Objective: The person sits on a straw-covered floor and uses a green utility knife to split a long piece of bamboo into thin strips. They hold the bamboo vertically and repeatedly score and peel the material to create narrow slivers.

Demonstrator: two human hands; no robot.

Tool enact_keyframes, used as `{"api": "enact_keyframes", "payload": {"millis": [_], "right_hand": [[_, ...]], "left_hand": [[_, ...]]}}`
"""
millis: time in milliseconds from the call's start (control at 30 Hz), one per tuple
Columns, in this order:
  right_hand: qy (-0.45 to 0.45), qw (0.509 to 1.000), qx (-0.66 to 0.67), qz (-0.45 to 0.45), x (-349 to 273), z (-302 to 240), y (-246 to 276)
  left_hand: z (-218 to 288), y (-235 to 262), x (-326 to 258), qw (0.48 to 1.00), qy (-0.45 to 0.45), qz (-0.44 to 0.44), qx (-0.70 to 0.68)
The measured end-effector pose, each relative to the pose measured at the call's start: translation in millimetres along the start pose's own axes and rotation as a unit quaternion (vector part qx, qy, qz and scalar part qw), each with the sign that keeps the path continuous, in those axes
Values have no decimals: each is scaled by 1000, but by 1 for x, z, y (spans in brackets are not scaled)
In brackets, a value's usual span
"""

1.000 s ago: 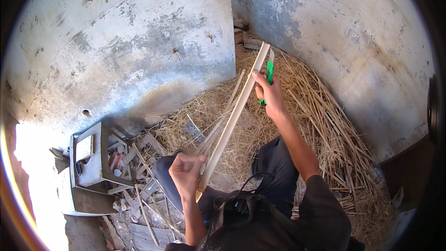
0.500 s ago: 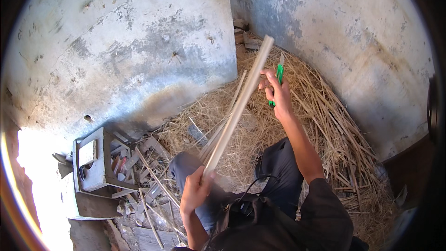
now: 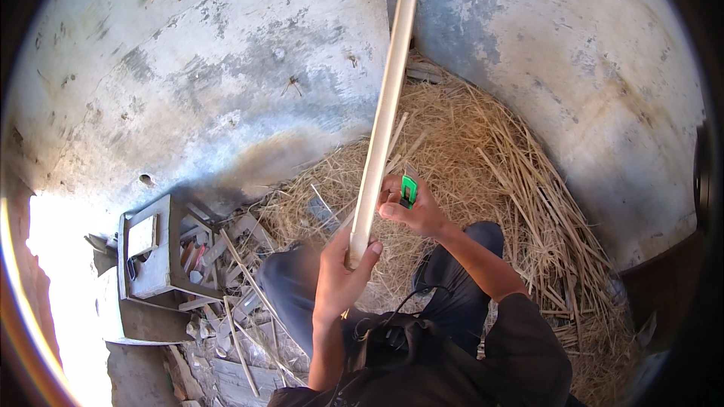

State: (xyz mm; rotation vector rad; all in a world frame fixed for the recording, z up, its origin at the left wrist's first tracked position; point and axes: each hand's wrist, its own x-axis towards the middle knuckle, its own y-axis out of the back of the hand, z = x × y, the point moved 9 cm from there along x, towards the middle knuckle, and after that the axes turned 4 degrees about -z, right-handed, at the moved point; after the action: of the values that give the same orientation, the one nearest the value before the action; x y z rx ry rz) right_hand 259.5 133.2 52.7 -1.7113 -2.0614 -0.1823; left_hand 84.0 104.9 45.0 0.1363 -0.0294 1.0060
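Observation:
A long, pale split bamboo strip (image 3: 385,102) with a hollowed face rises nearly upright in front of me, leaning slightly right at its top. My left hand (image 3: 338,275) is closed around its lower end, the thumb lying along the edge. Just right of the strip, my right hand (image 3: 424,215) grips a green utility knife (image 3: 408,191) against the palm. Its fingertips are close behind or against the strip; I cannot tell if they touch it. The knife points upward, and its blade is hard to make out.
Straw-like shavings (image 3: 452,124) cover the floor ahead, with long thin strips (image 3: 558,226) piled at the right. A worn wooden stool (image 3: 154,252) lies among scraps on the left. Walls (image 3: 249,53) close in the far side. My bent knees (image 3: 290,286) flank the work.
The bamboo strip has risen and turned more upright in my left hand. My right hand has come down and left with the utility knife, towards the strip's lower part.

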Motion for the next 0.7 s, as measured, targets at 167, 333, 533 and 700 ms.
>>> {"api": "enact_keyframes", "payload": {"millis": [167, 333, 533, 700], "right_hand": [[-47, 998, -4, 30, 5, 11, 15], [-34, 994, -64, 77, 8, 5, 26], [-1, 994, -94, 60, 3, 2, 29], [148, 950, -273, -38, -5, -19, 2]], "left_hand": [[-2, -5, -2, 999, 38, 20, -31], [-19, 3, -21, 998, 48, 32, 16], [-35, 3, -32, 995, 100, -17, -20], [-17, -10, -31, 975, 95, -23, -199]]}}
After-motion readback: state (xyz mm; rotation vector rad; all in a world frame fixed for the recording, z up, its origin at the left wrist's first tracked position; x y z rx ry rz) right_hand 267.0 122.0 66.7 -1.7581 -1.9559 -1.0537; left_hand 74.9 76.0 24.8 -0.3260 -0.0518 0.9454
